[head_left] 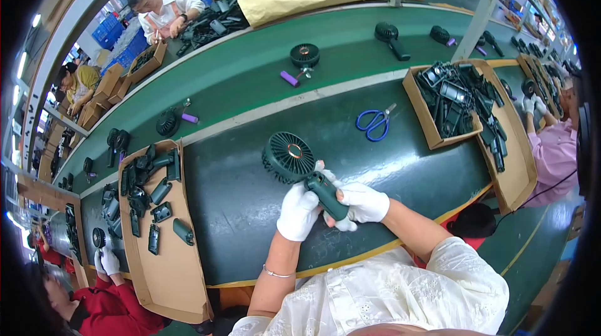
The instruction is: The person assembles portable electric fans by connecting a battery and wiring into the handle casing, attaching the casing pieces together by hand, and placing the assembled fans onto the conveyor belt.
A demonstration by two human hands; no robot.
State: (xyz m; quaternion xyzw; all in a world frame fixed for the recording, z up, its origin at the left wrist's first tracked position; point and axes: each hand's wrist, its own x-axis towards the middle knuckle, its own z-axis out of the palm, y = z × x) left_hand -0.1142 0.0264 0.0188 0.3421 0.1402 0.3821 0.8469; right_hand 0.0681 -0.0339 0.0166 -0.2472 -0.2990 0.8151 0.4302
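Both my hands wear white gloves and hold a dark green handheld fan over the middle of the bench. Its round, ribbed head with a copper-coloured centre ring points away from me to the upper left. My left hand is closed at the neck, thumb on the upper end of the handle. Around the lower handle, my right hand is closed, with some fingers underneath hidden by the handle. Beyond my hands, blue-handled scissors lie on the bench, touched by neither hand.
A cardboard tray with dark green casing parts stands at left; a fuller cardboard box stands at right. Behind runs a green conveyor belt carrying fan heads with purple batteries. Co-workers sit on both sides and across the belt.
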